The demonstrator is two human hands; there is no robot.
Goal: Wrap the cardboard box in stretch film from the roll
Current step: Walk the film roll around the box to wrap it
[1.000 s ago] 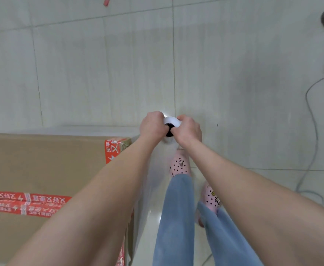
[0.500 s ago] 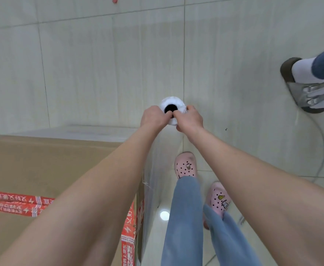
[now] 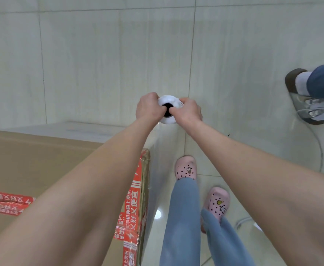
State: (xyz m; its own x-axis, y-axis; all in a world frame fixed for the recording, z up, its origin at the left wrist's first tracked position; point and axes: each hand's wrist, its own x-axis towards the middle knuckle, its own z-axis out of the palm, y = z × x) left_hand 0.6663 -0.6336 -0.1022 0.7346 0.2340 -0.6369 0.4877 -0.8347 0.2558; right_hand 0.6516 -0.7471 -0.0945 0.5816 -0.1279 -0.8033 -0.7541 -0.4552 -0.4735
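The big cardboard box [image 3: 42,160] with red printed tape fills the lower left, and clear film covers its far and right sides. The white stretch film roll [image 3: 168,120] stands upright past the box's far right corner, its dark core hole facing me. My left hand [image 3: 147,107] grips the roll's top from the left. My right hand [image 3: 189,112] grips it from the right, thumb at the core hole. A sheet of clear film [image 3: 163,150] runs from the roll down along the box's right side.
Pale tiled floor [image 3: 99,64] lies all around. My feet in pink clogs [image 3: 186,167] stand right of the box. Another person's sandalled foot [image 3: 307,96] is at the right edge, with a grey cable [image 3: 319,150] on the floor beside it.
I have stepped along the box's right side, so the box corner and its red tape now sit nearer the middle. Another person's foot has come further in at the right. Both hands keep holding the roll.
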